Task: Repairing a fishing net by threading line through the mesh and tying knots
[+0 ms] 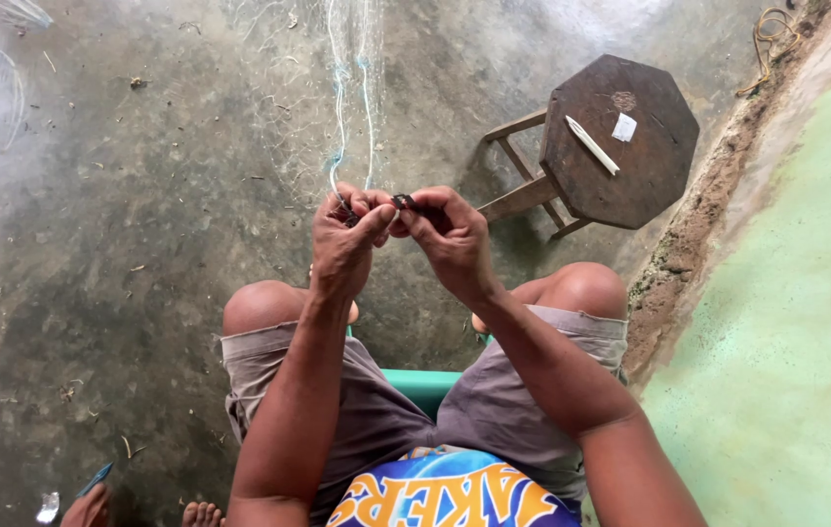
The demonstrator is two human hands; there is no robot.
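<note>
A: Fishing net (352, 98), thin and pale, hanging down to both hands, out past the knees.

B: Held how?

A: Pinched. Left hand (342, 249) with fingers closed tight on the strands. Right hand (453, 244) closed too, thumb and fingers on a small dark thing (404, 202), right up against the left thumb.

B: Which step, then?

A: Looks like knotting or fixing one spot in the mesh. Hard to tell what the dark thing is.

B: And needed next?

A: Probably a firm pinch and a slow, gentle pull, so no slipping of the thin line.

B: And all around?

A: Grey concrete floor (123, 244), dusty, with little bits of straw. Dark wooden stool (650, 176) near the right knee, with a flat white stick (591, 144) and a small white scrap (623, 127) on top. Green seat (425, 385) between the legs. Pale green wall (806, 342) on the right. Somebody else's toes (203, 512) at the bottom left.
</note>
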